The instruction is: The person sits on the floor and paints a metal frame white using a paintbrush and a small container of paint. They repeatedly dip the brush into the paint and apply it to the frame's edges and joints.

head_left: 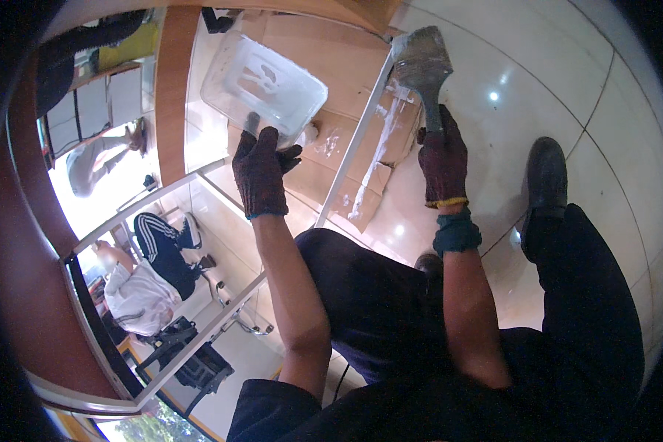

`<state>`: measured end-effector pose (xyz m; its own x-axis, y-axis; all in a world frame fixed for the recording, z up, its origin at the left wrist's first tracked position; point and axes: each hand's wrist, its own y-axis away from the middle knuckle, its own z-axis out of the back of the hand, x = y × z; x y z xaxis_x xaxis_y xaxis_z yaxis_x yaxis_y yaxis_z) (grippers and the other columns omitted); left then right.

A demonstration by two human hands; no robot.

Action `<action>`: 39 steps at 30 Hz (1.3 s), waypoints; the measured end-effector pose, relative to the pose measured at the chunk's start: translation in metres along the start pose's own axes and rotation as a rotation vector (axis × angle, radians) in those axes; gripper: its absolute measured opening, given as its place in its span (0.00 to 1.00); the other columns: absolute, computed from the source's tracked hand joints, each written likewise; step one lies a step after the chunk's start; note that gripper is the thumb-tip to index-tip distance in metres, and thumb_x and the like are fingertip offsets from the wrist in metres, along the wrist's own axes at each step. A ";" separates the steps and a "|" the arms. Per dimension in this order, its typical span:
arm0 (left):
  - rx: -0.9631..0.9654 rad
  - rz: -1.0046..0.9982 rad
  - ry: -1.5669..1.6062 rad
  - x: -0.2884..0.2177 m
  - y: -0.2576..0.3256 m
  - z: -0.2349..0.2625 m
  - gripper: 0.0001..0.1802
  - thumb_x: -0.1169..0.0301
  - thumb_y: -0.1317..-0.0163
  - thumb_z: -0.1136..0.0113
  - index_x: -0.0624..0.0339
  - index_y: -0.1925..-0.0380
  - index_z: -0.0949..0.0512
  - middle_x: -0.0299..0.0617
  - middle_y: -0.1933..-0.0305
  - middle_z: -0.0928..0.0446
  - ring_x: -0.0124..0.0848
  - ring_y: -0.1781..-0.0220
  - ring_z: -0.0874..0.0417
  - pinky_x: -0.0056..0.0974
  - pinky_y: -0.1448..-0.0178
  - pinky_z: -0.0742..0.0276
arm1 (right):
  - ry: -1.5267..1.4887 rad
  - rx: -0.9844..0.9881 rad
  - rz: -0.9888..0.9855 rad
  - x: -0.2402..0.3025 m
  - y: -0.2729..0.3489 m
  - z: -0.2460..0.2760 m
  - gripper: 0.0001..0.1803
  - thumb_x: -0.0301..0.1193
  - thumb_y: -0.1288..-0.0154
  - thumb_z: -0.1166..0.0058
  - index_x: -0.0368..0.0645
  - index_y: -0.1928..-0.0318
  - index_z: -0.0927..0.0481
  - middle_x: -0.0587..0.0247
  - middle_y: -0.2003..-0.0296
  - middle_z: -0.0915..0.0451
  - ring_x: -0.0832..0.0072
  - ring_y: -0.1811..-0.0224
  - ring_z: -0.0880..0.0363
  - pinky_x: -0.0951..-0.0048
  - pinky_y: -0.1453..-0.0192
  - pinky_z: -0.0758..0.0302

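Note:
My left hand (264,173), in a dark knitted glove, is closed at the near edge of a translucent white tub (313,92), its thumb pointing right. White residue coats the inside of the tub. A short grey end (252,122) shows above the fingers; whether it is a handle or a fingertip I cannot tell. In my right hand (444,158), also gloved, is the handle of a broad paintbrush (423,70) with its head pointing away from me. The brush head overlaps the far end of a thin white frame bar (353,136); contact between them cannot be made out.
Flattened cardboard (365,195) with white smears lies on the tiled floor (508,125). The white frame (214,324) stretches along my left. Beyond it are a seated person (151,283) and a black chair (191,365). My shoe (546,173) stands at the right.

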<state>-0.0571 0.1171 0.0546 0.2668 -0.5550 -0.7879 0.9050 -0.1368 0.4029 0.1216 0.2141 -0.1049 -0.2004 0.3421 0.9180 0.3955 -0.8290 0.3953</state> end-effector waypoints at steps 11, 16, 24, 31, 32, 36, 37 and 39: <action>0.009 0.011 -0.030 0.000 -0.001 0.000 0.28 0.68 0.39 0.47 0.58 0.37 0.36 0.51 0.57 0.22 0.34 0.72 0.17 0.31 0.72 0.21 | -0.015 -0.001 -0.026 0.003 0.006 0.004 0.25 0.30 0.40 0.50 0.37 0.41 0.34 0.44 0.51 0.24 0.53 0.51 0.23 0.63 0.47 0.25; 0.022 -0.012 -0.023 -0.002 0.001 -0.002 0.29 0.69 0.39 0.48 0.60 0.37 0.37 0.51 0.58 0.22 0.34 0.73 0.17 0.31 0.72 0.20 | 0.213 0.065 -0.005 0.008 0.008 -0.002 0.27 0.31 0.39 0.51 0.36 0.40 0.34 0.48 0.52 0.24 0.61 0.53 0.23 0.67 0.47 0.28; 0.032 0.014 -0.027 0.002 -0.001 0.001 0.28 0.68 0.39 0.47 0.58 0.37 0.36 0.51 0.55 0.23 0.34 0.72 0.18 0.31 0.70 0.21 | 0.133 -0.020 0.195 0.015 0.020 0.003 0.25 0.28 0.42 0.51 0.40 0.42 0.32 0.44 0.50 0.25 0.50 0.53 0.23 0.60 0.50 0.24; 0.033 0.006 0.000 0.001 -0.001 0.002 0.28 0.69 0.39 0.47 0.58 0.37 0.36 0.51 0.55 0.23 0.34 0.73 0.18 0.33 0.70 0.20 | 0.269 -0.008 0.146 0.014 0.019 0.008 0.27 0.26 0.43 0.50 0.41 0.41 0.33 0.44 0.48 0.25 0.51 0.52 0.22 0.60 0.49 0.24; 0.033 0.003 -0.001 0.002 0.000 0.003 0.28 0.70 0.39 0.47 0.58 0.37 0.36 0.51 0.55 0.23 0.35 0.73 0.18 0.33 0.70 0.20 | 0.269 -0.033 0.162 0.014 0.016 0.009 0.27 0.26 0.43 0.50 0.41 0.41 0.33 0.44 0.48 0.25 0.51 0.52 0.22 0.60 0.49 0.24; 0.025 -0.003 -0.014 0.002 -0.001 0.005 0.29 0.71 0.39 0.48 0.61 0.37 0.38 0.52 0.57 0.22 0.36 0.73 0.17 0.33 0.71 0.19 | 0.285 -0.043 0.113 0.024 0.017 0.013 0.26 0.26 0.41 0.54 0.41 0.40 0.32 0.46 0.49 0.24 0.56 0.52 0.21 0.65 0.49 0.26; 0.019 -0.012 -0.015 0.002 -0.001 0.004 0.29 0.71 0.39 0.48 0.63 0.37 0.39 0.53 0.59 0.22 0.36 0.74 0.17 0.33 0.72 0.19 | 0.279 -0.017 0.067 0.026 0.020 0.015 0.26 0.26 0.41 0.55 0.41 0.40 0.32 0.46 0.49 0.24 0.56 0.52 0.21 0.65 0.49 0.26; 0.016 -0.019 -0.001 0.002 -0.001 0.002 0.30 0.72 0.39 0.49 0.65 0.36 0.40 0.53 0.62 0.21 0.37 0.74 0.16 0.33 0.73 0.18 | 0.239 0.057 0.068 0.022 0.027 0.016 0.26 0.26 0.41 0.55 0.41 0.40 0.32 0.46 0.50 0.24 0.56 0.53 0.21 0.65 0.49 0.25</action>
<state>-0.0578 0.1146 0.0536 0.2492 -0.5531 -0.7949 0.9044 -0.1605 0.3953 0.1423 0.2061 -0.0736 -0.3754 0.1665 0.9118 0.4636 -0.8181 0.3403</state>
